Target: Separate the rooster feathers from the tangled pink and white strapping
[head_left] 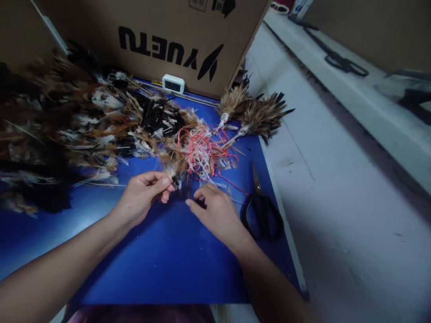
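A: Which markings are legible?
B: Inverted black lettering "YUETU" [158, 47] on the cardboard box [168, 20], upper centre of frame; leaf-shaped logo [210, 63] at its right; partial arrow [226, 6] at the top edge.
A: Reading on the white digital display [173, 84]?
B: Not legible.

a blue tabletop [188, 264] bears heaped loose feathers [84, 121] at left; tangled red and white string [205, 150] beside them; black-handled scissors [259, 197] near the right edge; two tied feather bundles [262, 115] and a small white digital display [173, 84] farther back
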{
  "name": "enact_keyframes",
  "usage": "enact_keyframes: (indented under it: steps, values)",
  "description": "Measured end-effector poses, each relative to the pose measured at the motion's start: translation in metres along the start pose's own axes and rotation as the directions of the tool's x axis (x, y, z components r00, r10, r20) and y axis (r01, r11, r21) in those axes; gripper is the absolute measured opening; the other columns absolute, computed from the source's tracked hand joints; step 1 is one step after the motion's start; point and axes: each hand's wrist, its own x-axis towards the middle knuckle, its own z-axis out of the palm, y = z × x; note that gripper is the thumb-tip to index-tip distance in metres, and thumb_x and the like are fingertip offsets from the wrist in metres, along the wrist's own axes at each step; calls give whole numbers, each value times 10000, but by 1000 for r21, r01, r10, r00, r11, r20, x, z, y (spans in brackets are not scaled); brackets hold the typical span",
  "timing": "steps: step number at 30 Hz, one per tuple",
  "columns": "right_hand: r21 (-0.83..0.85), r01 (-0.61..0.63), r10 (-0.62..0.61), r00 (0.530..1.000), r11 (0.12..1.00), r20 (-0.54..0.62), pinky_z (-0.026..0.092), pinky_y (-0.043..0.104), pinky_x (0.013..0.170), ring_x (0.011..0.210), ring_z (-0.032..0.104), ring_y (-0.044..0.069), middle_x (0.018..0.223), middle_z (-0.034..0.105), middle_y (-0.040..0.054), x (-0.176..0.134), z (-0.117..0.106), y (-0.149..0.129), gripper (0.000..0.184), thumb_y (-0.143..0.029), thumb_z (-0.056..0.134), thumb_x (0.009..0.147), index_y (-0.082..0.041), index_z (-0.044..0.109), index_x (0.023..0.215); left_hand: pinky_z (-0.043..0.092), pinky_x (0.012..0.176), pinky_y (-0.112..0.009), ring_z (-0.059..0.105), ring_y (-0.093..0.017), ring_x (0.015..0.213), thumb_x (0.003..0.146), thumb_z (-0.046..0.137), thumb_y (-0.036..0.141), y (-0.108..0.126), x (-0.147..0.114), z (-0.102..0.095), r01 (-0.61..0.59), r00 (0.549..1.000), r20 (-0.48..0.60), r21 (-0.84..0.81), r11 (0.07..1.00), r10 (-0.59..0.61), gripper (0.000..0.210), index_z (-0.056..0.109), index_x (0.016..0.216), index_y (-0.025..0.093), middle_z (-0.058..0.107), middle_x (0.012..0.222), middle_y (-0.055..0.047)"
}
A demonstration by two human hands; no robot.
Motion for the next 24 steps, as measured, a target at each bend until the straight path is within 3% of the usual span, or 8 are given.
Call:
enact_keyframes:
  steps: [4,7,10,13,17,20,24]
  values:
    - [-288,82,-68,996,954,58,468,342,717,821,612,227,886,646,109,-1,14,-6,70,-196,599,860,-134,631,855,418,501,-192,523,-71,464,681,794,308,0,0,1,-2,1000,10,21,1000,1,212,689,656,126,629,554,-6]
    - [-330,71,-41,994,941,96,454,333,691,800,615,223,876,653,119,0,15,-6,115,-123,518,883,-128,628,848,418,507,-195,519,-70,462,684,790,314,0,0,1,-2,1000,11,26,1000,2,216,685,652,128,630,558,-5]
    - [-156,23,-3,992,988,123,431,295,666,736,592,175,814,642,66,1,8,-4,88,-114,554,847,-149,612,791,419,509,-201,524,-73,467,689,784,310,-1,0,0,-11,1000,18,35,999,10,207,687,652,131,638,578,-8]
    - [177,-43,8,981,983,195,396,234,588,616,525,107,699,596,-11,-1,-5,-1,90,-131,568,821,-170,596,745,419,513,-206,528,-74,469,700,774,300,-3,-1,0,-24,999,38,55,998,22,191,687,655,136,655,609,-14]
    - [524,-185,-2,942,831,336,335,195,498,527,430,72,591,502,-57,-2,-27,-1,95,-205,579,805,-173,579,716,418,537,-201,509,-64,442,746,742,305,-7,-5,1,-10,995,103,89,996,1,165,692,719,150,622,529,15]
    - [626,-264,-2,920,734,391,282,200,464,494,360,66,558,432,-65,-2,-39,-3,145,-263,605,790,-171,556,690,416,530,-203,501,-66,418,757,734,319,-11,-8,3,32,983,176,99,995,-50,170,680,751,158,589,480,35]
    - [730,-310,-15,916,609,401,232,208,455,483,303,58,549,388,-72,-2,-38,-1,237,-343,633,788,-173,515,671,417,499,-214,519,-86,418,731,750,355,-11,-12,7,74,958,268,115,991,-103,222,669,712,149,598,478,22]
